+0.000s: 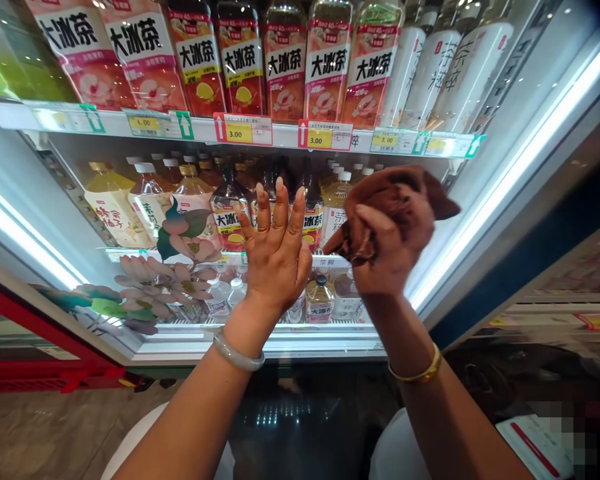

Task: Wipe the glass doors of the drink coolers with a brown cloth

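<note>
My right hand [387, 243] is closed around a crumpled brown cloth [415, 193], raised in front of the drinks cooler. Part of the cloth hangs out past the fingers on both sides. My left hand [276, 257] is spread flat with its fingers up, in front of the middle shelf's bottles; it holds nothing. Whether its palm touches a glass pane cannot be made out. Left of it, a flower decal [163, 287] with pink petals and green leaves seems to lie on glass before the shelves.
Large tea bottles [329, 70] line the top shelf, above a rail of price tags [243, 130]. Smaller bottles [143, 193] fill the middle shelf, and more stand at the bottom. A bright light strip [520, 173] runs down the right side. A red frame [45, 340] is at lower left.
</note>
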Demonstrator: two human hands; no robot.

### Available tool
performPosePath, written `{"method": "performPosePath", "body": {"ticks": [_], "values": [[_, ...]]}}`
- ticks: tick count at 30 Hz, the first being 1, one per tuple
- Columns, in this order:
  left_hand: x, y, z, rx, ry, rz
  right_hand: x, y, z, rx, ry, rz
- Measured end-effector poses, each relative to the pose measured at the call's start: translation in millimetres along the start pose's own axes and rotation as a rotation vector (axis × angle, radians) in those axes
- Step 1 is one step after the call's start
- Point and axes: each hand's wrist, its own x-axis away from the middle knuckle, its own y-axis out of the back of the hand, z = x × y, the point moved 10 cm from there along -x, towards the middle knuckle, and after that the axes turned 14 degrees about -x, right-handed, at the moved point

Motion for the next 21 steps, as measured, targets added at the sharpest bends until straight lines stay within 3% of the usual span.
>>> {"method": "performPosePath", "body": {"ticks": [3, 5, 7, 12, 15, 19, 21], "values": [[0, -1.1, -9, -0.022, -0.022, -0.039, 14, -24, 24, -0.009, 0.074, 0.174], [-2, -1.4, -14, -0.032, -0.021, -0.057, 16, -27, 26, -0.002, 0.116, 0.253], [-4, -2.4, -18, -0.037, -0.015, -0.059, 9, -13, 12, 0.003, 0.112, 0.243], [-7, -8.6, -34, -0.018, -0.052, -0.027, -12, 38, -37, 0.096, -0.049, 0.026], [-7, -13.9, -44, -0.014, -0.054, -0.014, -4, 30, -28, 0.119, -0.090, 0.058], [-8, -14.8, -52, -0.029, -0.042, -0.043, 9, 1, 1, 0.057, 0.049, 0.257], [-9, -14.6, -54, -0.030, -0.039, -0.040, 5, 13, -10, 0.033, 0.052, 0.234]]}}
